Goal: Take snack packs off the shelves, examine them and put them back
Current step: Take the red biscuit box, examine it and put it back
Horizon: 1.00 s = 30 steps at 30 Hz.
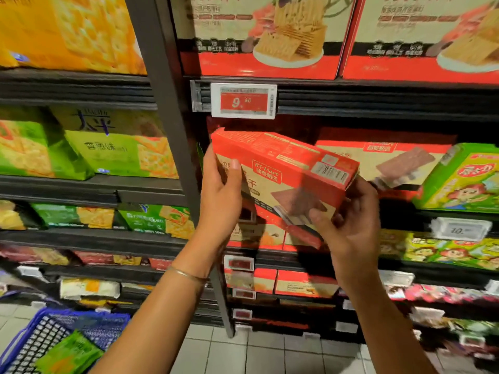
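Note:
A red and beige biscuit box (283,168) with a barcode on its top side is held tilted in front of the middle shelf. My left hand (220,195) grips its left end, thumb on the front face. My right hand (351,225) holds its lower right corner from below. A matching red box (383,157) stands on the shelf just behind it. The box's lower edge is hidden by my right hand.
Large red cracker boxes (270,36) fill the shelf above, over a price tag (243,101). Green cracker packs (113,152) sit on the left shelves, green cartoon boxes (464,179) at right. A blue basket (54,341) with a green pack stands on the tiled floor, lower left.

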Each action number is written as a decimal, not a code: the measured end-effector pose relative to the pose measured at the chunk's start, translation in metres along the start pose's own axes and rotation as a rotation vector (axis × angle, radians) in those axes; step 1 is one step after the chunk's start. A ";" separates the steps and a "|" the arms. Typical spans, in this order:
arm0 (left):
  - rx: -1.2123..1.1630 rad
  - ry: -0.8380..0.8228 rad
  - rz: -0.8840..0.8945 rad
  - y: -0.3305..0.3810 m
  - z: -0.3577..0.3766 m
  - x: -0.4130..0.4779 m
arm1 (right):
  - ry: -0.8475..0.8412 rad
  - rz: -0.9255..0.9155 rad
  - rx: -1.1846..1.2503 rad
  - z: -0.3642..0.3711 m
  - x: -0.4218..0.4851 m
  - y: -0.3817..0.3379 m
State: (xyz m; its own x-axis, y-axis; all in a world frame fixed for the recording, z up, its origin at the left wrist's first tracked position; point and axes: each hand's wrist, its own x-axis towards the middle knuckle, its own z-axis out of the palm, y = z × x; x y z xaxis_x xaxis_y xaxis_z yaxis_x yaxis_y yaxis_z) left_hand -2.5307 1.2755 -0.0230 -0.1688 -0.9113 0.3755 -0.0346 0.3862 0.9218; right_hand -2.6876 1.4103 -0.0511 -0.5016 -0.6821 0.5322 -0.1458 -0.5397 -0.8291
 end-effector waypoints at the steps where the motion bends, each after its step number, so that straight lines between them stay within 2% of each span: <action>1: -0.007 -0.008 -0.013 -0.001 0.000 0.002 | 0.006 0.002 0.008 0.006 0.000 0.002; 7: -0.007 0.008 -0.095 -0.006 0.003 0.018 | 0.024 0.075 0.059 0.025 0.018 0.009; 19: 0.008 0.046 -0.149 -0.011 0.006 0.034 | 0.090 0.075 -0.107 0.024 0.034 0.032; 25: 0.199 0.008 -0.072 -0.008 0.011 0.012 | 0.175 0.119 -0.253 0.027 0.041 0.037; 30: 0.332 -0.097 -0.008 -0.012 0.031 -0.022 | 0.209 0.104 -0.244 0.035 0.043 0.036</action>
State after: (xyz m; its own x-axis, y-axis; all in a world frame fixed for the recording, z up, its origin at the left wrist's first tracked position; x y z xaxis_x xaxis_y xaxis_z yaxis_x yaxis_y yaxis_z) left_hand -2.5569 1.2949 -0.0454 -0.2591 -0.9030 0.3426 -0.3520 0.4186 0.8372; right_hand -2.6843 1.3445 -0.0523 -0.6849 -0.5976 0.4169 -0.2718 -0.3213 -0.9071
